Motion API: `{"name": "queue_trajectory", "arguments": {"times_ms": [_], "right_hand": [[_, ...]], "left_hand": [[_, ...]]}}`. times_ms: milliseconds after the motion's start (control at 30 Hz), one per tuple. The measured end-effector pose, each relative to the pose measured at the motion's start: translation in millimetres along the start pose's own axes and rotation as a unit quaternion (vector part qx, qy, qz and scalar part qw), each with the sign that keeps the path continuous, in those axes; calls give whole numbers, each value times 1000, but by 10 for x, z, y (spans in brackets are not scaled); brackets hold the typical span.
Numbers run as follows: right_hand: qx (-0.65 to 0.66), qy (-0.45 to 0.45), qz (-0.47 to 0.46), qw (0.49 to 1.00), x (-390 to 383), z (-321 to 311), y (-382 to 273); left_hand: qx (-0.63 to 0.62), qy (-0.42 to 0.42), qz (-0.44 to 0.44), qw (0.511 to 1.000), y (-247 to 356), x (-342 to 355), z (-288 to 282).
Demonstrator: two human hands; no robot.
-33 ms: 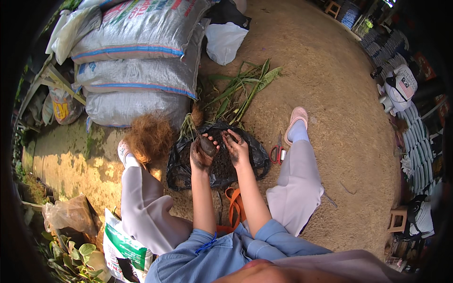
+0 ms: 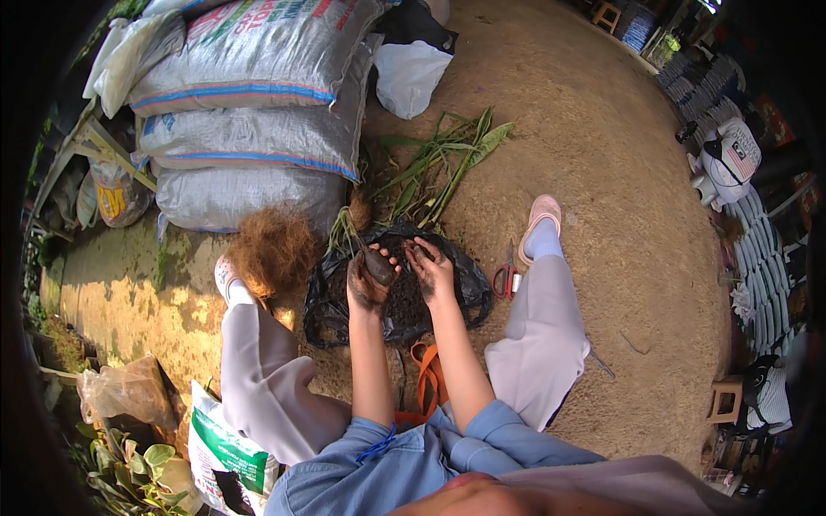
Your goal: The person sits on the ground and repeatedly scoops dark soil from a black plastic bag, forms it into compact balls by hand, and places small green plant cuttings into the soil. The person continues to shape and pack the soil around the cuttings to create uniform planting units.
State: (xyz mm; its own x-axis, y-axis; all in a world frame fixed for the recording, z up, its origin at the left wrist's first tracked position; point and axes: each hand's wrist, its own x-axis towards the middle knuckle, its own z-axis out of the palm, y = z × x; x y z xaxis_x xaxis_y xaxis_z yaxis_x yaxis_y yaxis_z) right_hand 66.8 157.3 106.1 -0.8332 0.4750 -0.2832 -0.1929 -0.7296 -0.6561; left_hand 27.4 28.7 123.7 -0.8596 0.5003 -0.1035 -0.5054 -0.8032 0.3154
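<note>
My left hand [image 2: 366, 284], smeared with soil, is closed around a dark, rounded soil ball [image 2: 379, 267]. Drooping green leaves [image 2: 342, 229] rise beside that hand and seem to belong to the ball, though my fingers hide the join. My right hand [image 2: 432, 271] is just to the right, its soiled fingers loosely curled and apart with nothing visible in them. Both hands are over a spread black plastic bag [image 2: 469, 279] holding loose dark soil [image 2: 409, 301].
Brown fibre [image 2: 274, 249] lies by my left foot. Red-handled scissors [image 2: 503, 277] rest near my right leg. Cut leafy stalks [image 2: 447, 168] lie beyond the bag. Stacked silver sacks [image 2: 249, 138] stand far left. An orange strap [image 2: 426, 378] lies between my legs.
</note>
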Motion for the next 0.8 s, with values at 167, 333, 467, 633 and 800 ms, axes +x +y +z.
{"name": "queue_trajectory", "arguments": {"times_ms": [167, 333, 467, 633, 800], "right_hand": [[-32, -4, 22, 999, -49, 56, -70], [79, -38, 20, 996, -14, 49, -42], [182, -73, 61, 979, -19, 40, -95], [145, -68, 20, 987, -43, 72, -66], [80, -50, -3, 996, -45, 45, -53]], "left_hand": [[-4, -2, -8, 1000, -7, 13, -30], [-6, -5, -4, 1000, -7, 30, -47], [-17, -5, 0, 1000, -4, 14, -59], [-25, -6, -3, 1000, 0, 17, -83], [-18, -3, -8, 1000, -17, 9, -63]]}}
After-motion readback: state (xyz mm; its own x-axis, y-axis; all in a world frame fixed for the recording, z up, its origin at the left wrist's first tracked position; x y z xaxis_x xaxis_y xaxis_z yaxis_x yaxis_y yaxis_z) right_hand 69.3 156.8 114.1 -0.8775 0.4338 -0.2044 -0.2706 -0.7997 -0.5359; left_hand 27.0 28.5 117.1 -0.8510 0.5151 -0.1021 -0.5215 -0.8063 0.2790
